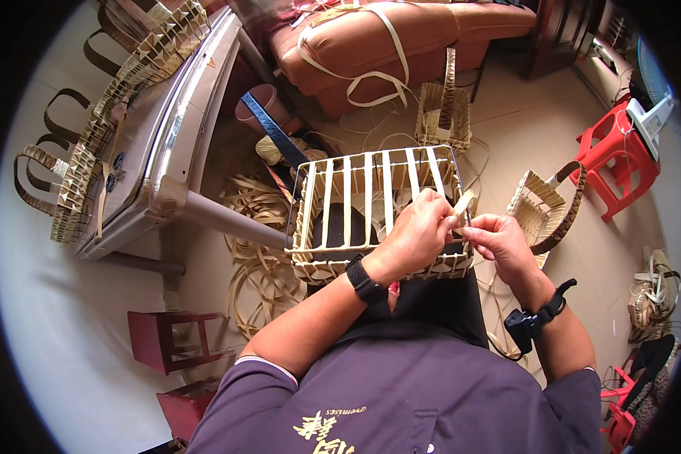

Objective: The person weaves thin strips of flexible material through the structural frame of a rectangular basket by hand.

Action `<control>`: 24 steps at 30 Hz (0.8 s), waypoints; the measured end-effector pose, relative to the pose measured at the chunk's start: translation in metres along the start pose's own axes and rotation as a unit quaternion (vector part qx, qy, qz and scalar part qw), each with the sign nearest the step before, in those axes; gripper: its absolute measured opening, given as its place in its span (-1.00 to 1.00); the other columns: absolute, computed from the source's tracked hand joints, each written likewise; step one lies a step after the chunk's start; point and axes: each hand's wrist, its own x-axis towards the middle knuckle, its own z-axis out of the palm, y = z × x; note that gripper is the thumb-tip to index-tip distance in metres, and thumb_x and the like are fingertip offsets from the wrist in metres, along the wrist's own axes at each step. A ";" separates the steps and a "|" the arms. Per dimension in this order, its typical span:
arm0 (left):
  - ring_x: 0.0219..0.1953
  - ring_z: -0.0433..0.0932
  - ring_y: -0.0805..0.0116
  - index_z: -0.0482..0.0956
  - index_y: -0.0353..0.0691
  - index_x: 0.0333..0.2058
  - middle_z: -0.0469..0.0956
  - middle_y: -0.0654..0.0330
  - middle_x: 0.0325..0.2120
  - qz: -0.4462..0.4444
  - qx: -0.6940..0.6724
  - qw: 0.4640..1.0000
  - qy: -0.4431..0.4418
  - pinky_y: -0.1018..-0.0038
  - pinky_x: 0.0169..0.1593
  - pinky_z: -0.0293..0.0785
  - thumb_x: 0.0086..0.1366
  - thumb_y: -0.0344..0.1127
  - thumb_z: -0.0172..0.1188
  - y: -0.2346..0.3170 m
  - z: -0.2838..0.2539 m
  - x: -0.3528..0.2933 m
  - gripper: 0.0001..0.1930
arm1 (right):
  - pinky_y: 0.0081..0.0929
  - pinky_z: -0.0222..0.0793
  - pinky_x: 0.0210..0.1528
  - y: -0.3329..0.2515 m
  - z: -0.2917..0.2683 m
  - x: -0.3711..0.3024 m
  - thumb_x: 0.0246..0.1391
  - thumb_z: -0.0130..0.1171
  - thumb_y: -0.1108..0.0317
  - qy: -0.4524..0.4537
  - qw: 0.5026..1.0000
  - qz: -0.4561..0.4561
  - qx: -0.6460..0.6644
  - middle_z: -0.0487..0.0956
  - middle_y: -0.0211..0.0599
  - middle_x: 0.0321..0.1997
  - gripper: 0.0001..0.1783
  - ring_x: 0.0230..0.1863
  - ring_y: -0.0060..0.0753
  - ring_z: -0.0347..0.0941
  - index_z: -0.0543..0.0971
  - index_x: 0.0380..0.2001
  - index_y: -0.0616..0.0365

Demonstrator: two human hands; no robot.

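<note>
First, at the left, we note the table (166, 181), its far-left edge lined with woven baskets (74, 185). Right of it, we find tangled loose strips (261, 295) on the floor.

At the centre, we locate the workpiece (368, 193), an oblong basket body over the lap (439, 310). We judge the step in hand to be fixing a strip (465, 203) at the workpiece's right end. The left hand (418, 229) is closed narrow at that corner, its fingertips gathered at the strip. The right hand (507, 242), just beside it, brings thumb and forefinger together in a narrow pinch at the same place; we cannot tell exactly which part of the strip each hand grips. In our judgement, the next move calls for one hand to steady the corner while the other draws the strip snug and flat without twisting it.

As for appearance, we see pale, flat slats running near to far in a spaced row, with open gaps between them. Thin dark wire shows at the left end, and the near side carries a woven band.

Farther right, we see a small handled basket (533, 200), then a red stool (624, 163).
</note>
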 end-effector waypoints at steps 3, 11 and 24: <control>-0.31 0.75 0.30 0.61 -0.37 -0.20 0.54 0.09 -0.23 0.031 0.008 0.999 0.020 0.36 -0.17 0.68 0.50 -0.46 0.23 -0.006 0.005 -0.003 -0.92 | -0.73 0.23 -0.46 -0.004 0.010 0.000 0.24 0.51 0.41 0.028 1.000 0.000 0.001 0.67 -0.55 -0.39 -0.86 -0.50 -0.79 0.40 0.74 -0.21 0.20; -0.31 0.72 0.33 0.53 -0.37 0.01 0.49 0.01 -0.09 0.033 -0.056 0.996 0.066 0.40 -0.18 0.73 0.41 -0.62 0.22 0.002 0.006 -0.006 -0.77 | -0.64 0.06 -0.53 0.001 -0.001 0.016 0.06 0.29 0.48 0.008 0.999 0.033 0.010 0.55 -0.55 -0.53 -0.87 -0.60 -0.74 0.25 0.72 -0.29 0.16; -0.35 0.68 0.19 0.67 -0.28 -0.19 0.54 0.04 -0.24 0.031 0.008 0.998 0.057 0.28 -0.19 0.64 0.39 -0.49 0.35 0.012 0.000 -0.011 -0.93 | -0.62 0.11 -0.49 -0.040 -0.018 0.027 0.33 0.39 0.22 -0.143 0.958 0.050 -0.245 0.48 -0.68 -0.59 -0.68 -0.56 -0.80 0.25 0.66 -0.51 0.09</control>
